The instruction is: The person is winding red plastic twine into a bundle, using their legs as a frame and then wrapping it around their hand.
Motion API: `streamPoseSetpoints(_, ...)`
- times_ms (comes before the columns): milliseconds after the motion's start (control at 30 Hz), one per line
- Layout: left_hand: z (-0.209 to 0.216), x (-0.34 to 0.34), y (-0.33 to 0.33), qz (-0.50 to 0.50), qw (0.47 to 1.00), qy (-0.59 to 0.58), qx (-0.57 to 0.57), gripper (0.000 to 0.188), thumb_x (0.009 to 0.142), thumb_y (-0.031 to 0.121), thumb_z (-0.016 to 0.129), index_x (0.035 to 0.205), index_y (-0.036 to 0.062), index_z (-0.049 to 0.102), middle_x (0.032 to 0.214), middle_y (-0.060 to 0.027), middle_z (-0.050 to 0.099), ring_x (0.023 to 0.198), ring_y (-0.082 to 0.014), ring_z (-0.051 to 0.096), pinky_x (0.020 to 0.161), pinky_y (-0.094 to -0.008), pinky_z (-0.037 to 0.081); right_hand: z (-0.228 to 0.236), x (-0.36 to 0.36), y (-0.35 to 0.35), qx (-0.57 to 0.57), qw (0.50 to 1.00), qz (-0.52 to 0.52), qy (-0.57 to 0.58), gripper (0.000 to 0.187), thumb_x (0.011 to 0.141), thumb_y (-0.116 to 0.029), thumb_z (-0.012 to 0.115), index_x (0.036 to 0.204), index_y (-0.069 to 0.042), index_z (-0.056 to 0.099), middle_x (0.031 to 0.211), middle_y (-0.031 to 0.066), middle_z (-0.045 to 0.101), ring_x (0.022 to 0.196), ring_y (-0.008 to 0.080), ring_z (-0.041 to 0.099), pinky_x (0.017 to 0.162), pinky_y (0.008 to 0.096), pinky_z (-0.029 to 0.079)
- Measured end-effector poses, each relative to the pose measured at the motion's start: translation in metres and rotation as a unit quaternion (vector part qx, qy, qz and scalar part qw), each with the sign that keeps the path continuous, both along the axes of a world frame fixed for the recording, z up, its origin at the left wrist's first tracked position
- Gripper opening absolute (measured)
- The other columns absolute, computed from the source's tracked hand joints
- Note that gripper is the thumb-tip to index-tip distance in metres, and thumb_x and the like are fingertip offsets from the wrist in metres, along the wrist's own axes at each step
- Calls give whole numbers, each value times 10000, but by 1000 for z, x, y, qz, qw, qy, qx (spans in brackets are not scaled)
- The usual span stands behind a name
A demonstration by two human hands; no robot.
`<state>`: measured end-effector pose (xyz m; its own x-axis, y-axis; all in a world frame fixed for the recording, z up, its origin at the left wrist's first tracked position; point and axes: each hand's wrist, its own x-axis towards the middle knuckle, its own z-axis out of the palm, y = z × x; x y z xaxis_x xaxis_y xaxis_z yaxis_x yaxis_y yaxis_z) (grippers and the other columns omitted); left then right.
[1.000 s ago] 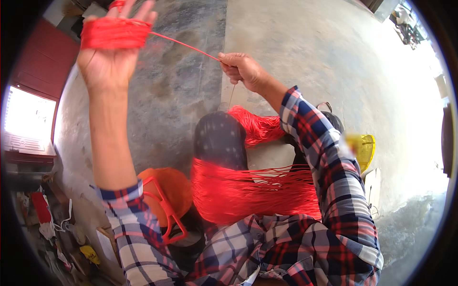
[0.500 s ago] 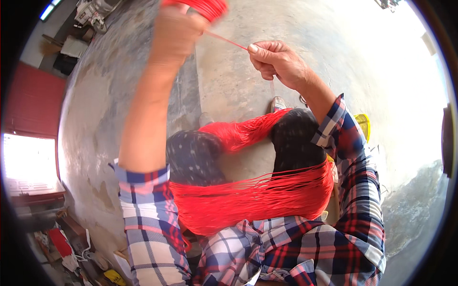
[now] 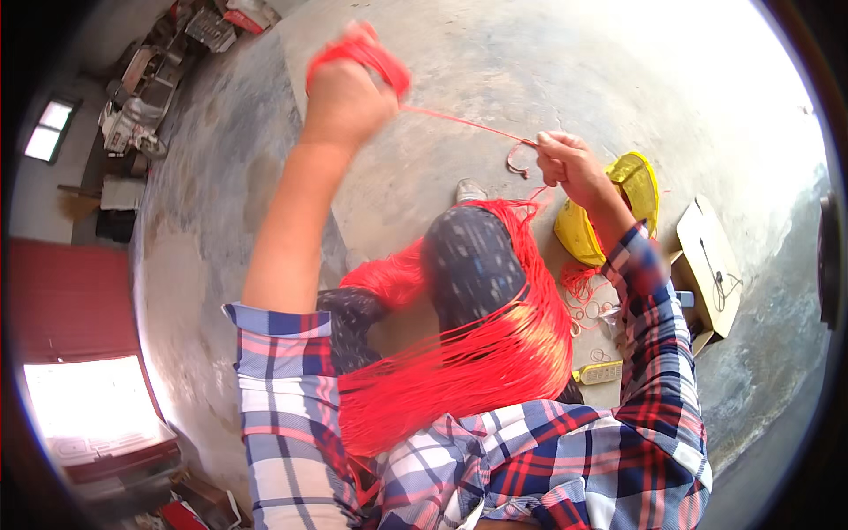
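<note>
My left hand point(image 3: 347, 108), raised at the upper left, is closed on a bundle of red cord point(image 3: 375, 60) that wraps over its fingers. Motion blurs this hand a little. A single taut strand point(image 3: 468, 123) runs from the bundle to my right hand point(image 3: 572, 166), which pinches it between thumb and fingers. Below the right hand the strand drops toward a large skein of red cord point(image 3: 477, 371). That skein loops around both my knees point(image 3: 473, 252), its many strands lying across my lap and over the far side of the legs.
Right of my legs stand a yellow bag-like container point(image 3: 579, 231) and an open cardboard box point(image 3: 711, 265). Loose red cord point(image 3: 579, 281) and a yellow power strip point(image 3: 599, 372) lie on the floor there. A parked motorbike point(image 3: 132, 128) stands at the far left.
The view has turned, bringing the yellow container and the box into sight at right. My right hand has moved lower and rightward in the picture, and more cord spans the two hands.
</note>
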<state>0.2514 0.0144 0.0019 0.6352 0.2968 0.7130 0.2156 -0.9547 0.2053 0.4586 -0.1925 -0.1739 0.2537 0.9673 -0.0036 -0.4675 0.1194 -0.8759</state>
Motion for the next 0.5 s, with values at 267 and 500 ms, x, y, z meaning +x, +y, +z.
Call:
streamPoseSetpoints(267,30,30,-139,-547,620,186,-532,545,873,334,624,1282,-4,504,1361,-233,472,1151,-311,549,883,-433,485,31,-15,-54,-4,993,-118,-3,294,961,-264,559,714,-132,468,615,-82,348,515,34,285,458,225,235)
streamPoseSetpoints(500,3,14,-136,-70,797,595,-77,482,726,72,636,1194,-10,558,965,-222,650,908,-309,639,810,-331,509,65,-48,-56,59,993,78,63,314,971,-316,549,722,-144,465,590,-100,311,491,19,248,446,219,199)
